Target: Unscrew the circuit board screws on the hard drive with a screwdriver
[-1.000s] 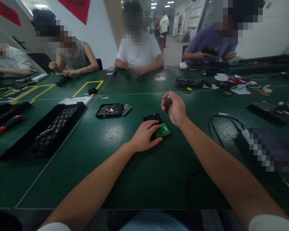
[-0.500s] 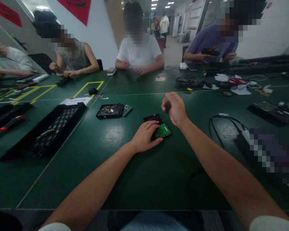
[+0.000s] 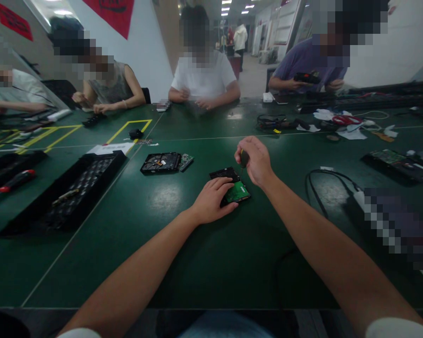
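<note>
**Hard drive (image 3: 225,173) under the palm, screwdriver (image 3: 244,158) upright above it!**

And here it is, flat on the tabletop (image 3: 183,267) before the person: a slim, rectangular drive, its casing matte black, a bright green circuit board (image 3: 238,191) with a white label facing up. The left hand (image 3: 213,199) lies across it, grip spread, thumb at the near edge. The right hand (image 3: 256,159) has its grip wrapped round the screwdriver's dark, yellow-marked handle; whether the tip touches, I can't tell. Compared with a second ago, that handle has tipped slightly, while the left hand hasn't budged! Farther left, a second drive (image 3: 158,163) sits beside a small circuit board (image 3: 186,162), and beyond them a long black tray (image 3: 97,188) on smooth, glossy green.
</note>
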Demonstrator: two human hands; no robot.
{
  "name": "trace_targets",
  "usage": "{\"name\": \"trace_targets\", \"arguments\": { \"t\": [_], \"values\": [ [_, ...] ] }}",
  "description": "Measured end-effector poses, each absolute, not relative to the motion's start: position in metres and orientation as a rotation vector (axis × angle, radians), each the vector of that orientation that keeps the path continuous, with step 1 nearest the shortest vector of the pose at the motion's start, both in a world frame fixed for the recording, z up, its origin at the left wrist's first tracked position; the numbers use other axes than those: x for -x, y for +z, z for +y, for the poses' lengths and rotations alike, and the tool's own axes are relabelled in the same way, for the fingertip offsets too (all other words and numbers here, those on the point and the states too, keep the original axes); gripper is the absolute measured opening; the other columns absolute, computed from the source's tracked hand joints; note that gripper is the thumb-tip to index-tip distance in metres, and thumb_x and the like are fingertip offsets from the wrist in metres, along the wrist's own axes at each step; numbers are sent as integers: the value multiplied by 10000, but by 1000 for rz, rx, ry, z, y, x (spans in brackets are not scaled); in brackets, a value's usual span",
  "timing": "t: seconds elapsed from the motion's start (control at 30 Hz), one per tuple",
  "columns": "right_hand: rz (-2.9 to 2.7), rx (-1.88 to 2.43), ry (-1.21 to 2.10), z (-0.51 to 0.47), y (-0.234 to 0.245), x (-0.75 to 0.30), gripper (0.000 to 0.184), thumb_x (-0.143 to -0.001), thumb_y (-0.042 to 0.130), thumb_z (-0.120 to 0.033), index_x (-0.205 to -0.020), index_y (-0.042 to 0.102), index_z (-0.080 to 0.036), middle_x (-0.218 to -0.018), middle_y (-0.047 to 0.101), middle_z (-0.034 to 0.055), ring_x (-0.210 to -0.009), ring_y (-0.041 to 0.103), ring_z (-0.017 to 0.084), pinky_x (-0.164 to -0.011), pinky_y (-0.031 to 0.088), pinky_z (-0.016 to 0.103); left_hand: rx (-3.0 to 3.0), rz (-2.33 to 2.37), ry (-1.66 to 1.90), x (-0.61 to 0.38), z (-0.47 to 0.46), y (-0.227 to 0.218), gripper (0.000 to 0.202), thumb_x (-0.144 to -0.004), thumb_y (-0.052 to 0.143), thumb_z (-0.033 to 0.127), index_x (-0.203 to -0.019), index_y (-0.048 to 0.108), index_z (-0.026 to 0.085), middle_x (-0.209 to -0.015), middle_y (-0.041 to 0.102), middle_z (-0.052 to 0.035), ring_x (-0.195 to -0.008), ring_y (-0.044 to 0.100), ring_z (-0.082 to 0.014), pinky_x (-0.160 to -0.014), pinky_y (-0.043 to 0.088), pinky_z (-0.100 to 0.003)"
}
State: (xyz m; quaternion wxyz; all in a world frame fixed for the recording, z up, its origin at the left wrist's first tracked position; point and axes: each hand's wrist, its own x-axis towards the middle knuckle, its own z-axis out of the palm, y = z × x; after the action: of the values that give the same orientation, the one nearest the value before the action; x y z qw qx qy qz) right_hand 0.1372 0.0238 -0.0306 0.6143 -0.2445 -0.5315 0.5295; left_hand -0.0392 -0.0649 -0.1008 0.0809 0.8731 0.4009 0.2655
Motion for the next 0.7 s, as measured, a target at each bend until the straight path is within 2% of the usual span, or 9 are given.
{"name": "trace_targets", "arguments": {
  "t": [0.23,0.43,0.7],
  "values": [
    [-1225,595,1224,23,-30,-137,261,-885,740,-424,-799,566,-250,-682,575,-51,-575,544,109,-530,427,250,-2598,1189,803,39,-65,-101,553,-936,710,479,-1413,570,238,-1507,583,-138,-1424,538,-341,-1199,436,-578],
    [-1232,584,1217,23,-30,-136,257,-870,777,-382,-825,558,-255,-652,596,-61,-568,556,113,-541,436,252,-2620,1198,783,39,-65,-101,588,-943,703,482,-1448,556,218,-1524,569,-147,-1431,528,-337,-1207,429,-565],
    [-1274,625,1158,24,-29,-138,340,-874,803,-514,-834,588,-254,-680,646,-38,-645,626,134,-636,510,272,-2613,1191,788,39,-66,-100,601,-942,704,460,-1479,550,236,-1533,559,-144,-1442,520,-348,-1209,428,-587]
  ]
}}
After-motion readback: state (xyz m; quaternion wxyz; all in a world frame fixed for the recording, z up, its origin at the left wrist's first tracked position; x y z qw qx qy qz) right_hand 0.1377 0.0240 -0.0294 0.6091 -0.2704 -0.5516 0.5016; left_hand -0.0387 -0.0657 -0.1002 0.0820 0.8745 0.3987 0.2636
